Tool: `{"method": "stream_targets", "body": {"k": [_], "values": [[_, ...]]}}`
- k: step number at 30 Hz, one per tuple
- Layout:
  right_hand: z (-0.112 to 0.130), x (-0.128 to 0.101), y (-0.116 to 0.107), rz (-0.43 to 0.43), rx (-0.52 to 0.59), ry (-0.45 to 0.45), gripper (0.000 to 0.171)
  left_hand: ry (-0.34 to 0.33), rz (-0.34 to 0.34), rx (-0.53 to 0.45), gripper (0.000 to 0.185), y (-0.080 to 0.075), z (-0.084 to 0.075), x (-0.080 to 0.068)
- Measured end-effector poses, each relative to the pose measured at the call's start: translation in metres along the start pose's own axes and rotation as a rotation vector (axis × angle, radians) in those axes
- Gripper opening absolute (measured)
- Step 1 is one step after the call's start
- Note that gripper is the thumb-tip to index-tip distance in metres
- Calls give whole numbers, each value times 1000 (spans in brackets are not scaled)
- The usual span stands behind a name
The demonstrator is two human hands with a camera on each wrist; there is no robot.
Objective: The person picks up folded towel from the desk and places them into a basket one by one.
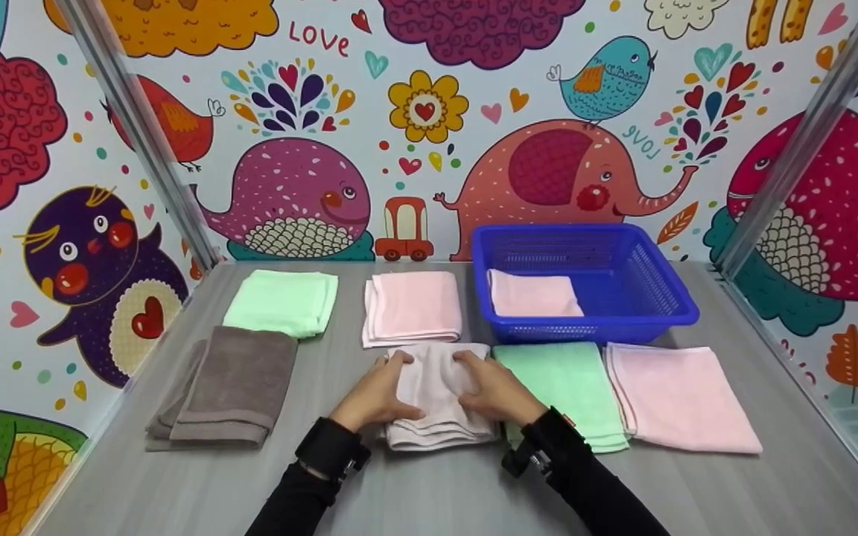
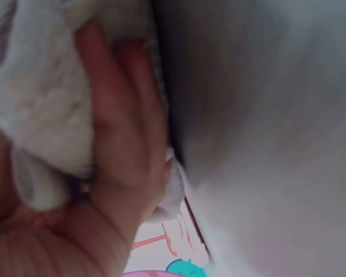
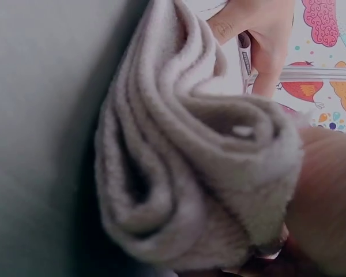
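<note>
Can't see fingertips of the right hand [image 1: 500, 388] in its wrist view, pale towel [image 1: 435, 391] blocks. Right wristband [image 1: 550, 433] covers part of the near green towel [image 1: 574, 387]. Black sleeves [image 1: 293, 502] cut at head view's bottom. Blue basket's [image 1: 600, 321] wall hides base of pink towel [image 1: 533, 296] inside. Left wrist: tabletop [image 2: 277, 138] blurred.

Blue basket [image 1: 615, 286] at back right of gray surface [image 1: 317, 368], pink towel [image 1: 535, 295] inside. In front, green towel [image 1: 559, 383] beside large pink towel [image 1: 686, 398]. Farther left, another pink towel [image 1: 415, 304], second green towel [image 1: 280, 301], brown towel [image 1: 243, 376] just in front of that. Behind, cartoon-printed wall [image 1: 429, 45] and metal posts [image 1: 131, 126].
</note>
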State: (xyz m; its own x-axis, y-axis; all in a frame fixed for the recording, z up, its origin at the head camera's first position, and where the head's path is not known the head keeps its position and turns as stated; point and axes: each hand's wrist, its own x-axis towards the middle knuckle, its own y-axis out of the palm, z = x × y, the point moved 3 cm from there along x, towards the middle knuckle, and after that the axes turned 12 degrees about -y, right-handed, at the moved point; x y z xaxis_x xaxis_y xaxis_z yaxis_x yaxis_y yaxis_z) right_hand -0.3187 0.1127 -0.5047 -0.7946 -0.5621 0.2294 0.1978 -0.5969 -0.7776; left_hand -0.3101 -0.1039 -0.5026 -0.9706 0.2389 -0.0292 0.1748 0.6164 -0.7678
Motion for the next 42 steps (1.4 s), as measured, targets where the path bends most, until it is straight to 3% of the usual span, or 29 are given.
{"method": "stream_targets", "body": {"k": [7,13,20,24,33,42], "values": [[7,5,-4,-4,-2,-75,64,18,11,-1,80,-11,-2,-2],[16,4,-19,-48,-1,-115,58,19,-18,22,77,-28,-20,-8],[28,4,-40,-180,10,-201,57,0,-132,25,71,-49,-42,-19],[30,5,-50,-230,19,-219,59,3,-174,21,60,-53,-51,-20],[23,9,-65,-273,-46,-167,66,2,-219,5,30,-51,-62,-4],[3,11,-94,-278,-24,-134,92,12,-255,7,38,-40,-80,23]]}}
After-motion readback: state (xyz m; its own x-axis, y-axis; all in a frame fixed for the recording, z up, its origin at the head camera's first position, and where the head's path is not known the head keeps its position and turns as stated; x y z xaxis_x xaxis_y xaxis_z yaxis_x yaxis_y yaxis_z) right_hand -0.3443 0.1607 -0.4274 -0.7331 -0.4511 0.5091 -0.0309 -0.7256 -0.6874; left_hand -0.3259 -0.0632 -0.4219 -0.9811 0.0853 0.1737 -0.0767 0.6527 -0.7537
